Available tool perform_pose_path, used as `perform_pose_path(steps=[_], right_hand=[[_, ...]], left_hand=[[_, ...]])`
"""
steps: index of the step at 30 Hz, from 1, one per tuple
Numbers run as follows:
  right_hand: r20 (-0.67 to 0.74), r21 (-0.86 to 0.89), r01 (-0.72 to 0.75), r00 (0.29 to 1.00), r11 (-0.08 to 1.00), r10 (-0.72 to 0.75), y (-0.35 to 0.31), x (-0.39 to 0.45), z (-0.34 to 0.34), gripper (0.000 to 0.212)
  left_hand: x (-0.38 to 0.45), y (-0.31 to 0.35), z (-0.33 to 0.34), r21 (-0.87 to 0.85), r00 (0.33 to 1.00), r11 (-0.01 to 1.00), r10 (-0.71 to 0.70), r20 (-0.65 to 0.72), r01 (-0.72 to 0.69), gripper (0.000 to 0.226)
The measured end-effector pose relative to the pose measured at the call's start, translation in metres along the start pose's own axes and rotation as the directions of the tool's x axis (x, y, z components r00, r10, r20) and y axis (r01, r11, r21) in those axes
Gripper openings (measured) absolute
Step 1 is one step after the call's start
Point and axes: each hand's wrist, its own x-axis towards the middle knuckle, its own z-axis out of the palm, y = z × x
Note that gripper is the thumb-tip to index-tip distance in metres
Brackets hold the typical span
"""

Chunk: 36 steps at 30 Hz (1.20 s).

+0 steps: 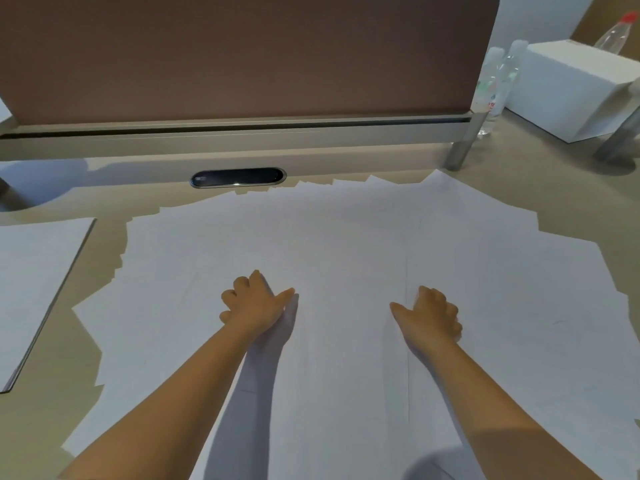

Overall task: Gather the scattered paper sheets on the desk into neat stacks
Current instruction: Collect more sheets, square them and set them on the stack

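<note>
Sheets point(346, 244) lying fanned and overlapping across the middle of the worktop point(571, 188). Both hands resting on them, well apart. Left hand point(254, 301) with fingers curled under, thumb out; right hand point(429, 315) likewise. Cannot tell whether either is pinching paper. A squared stack point(34, 282) sitting apart at left. Bottles point(495, 81) and box point(568, 88) standing far right.

Both bare forearms reach far from the near edge, roughly parallel and well apart. The left hand point(254, 301) lies knuckles-up, fingers curled under, thumb pointing right. The right hand point(429, 315) mirrors it, fingers curled, thumb pointing left.
</note>
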Motion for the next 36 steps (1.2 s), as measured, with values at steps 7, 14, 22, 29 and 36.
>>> perform_pose_path(steps=[7,14,22,29,36], right_hand=[[0.101,0.431,-0.04,0.995,0.901,-0.004,-0.02,0.008,0.014,0.05],[-0.013,0.249,-0.066,0.997,0.966,0.071,-0.017,0.018,0.001,0.023],[0.104,0.586,-0.108,0.993,0.803,0.058,-0.029,0.033,0.012,0.018],[0.142,0.473,-0.02,0.988,0.881,-0.054,-0.044,0.031,0.014,0.019],[0.079,0.363,-0.049,0.997,0.93,0.021,-0.059,0.023,0.01,0.045]], left_hand=[[-0.004,0.0,-0.005,-0.42,0.983,0.9,-0.051,0.175,0.121,0.074],[0.016,-0.013,-0.013,-0.528,0.991,0.847,0.011,0.135,0.062,0.023],[0.02,0.005,-0.011,-0.595,0.978,0.797,0.029,0.204,0.1,0.031],[0.03,-0.021,-0.031,-0.523,0.99,0.846,-0.036,0.136,0.102,0.009],[0.031,-0.016,-0.034,-0.582,0.993,0.811,0.006,0.121,0.067,0.034]])
